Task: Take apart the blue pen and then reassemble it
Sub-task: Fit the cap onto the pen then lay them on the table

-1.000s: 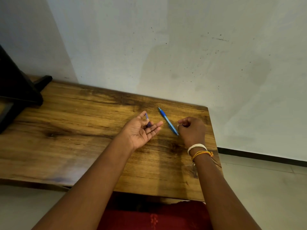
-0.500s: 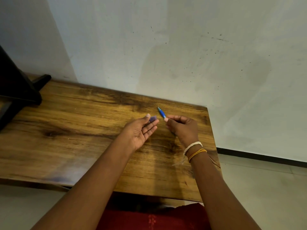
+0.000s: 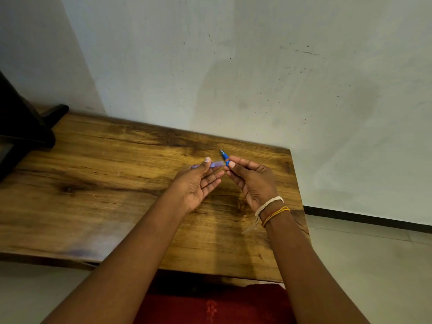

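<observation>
Both hands hover just above the tabletop [image 3: 98, 174], nearly meeting at their fingertips. Right hand [image 3: 253, 181] has its fingers curled round the pen body [image 3: 225, 156], thumb and forefinger pinching it near the front; only the blue tip end shows, poking out toward 11 o'clock, while the rest of the body is hidden inside the fist. Left hand [image 3: 198, 183] lies palm-up with fingers mostly straight, and the thumb pins a pale, translucent blue barrel piece [image 3: 216, 164] against them. That piece is blurred, so its exact outline is hard to tell.

What matters is how the two axes sit. Barrel piece runs roughly 9 to 3 o'clock, its right end almost touching the right thumb, just at 7 o'clock of the exposed pen tip. Pen body runs roughly 5 to 11 o'clock. So the two parts meet at an angle, not in line. My guess is that a rejoin is under way, and the pieces would need to be brought onto one axis before sliding together.
</observation>
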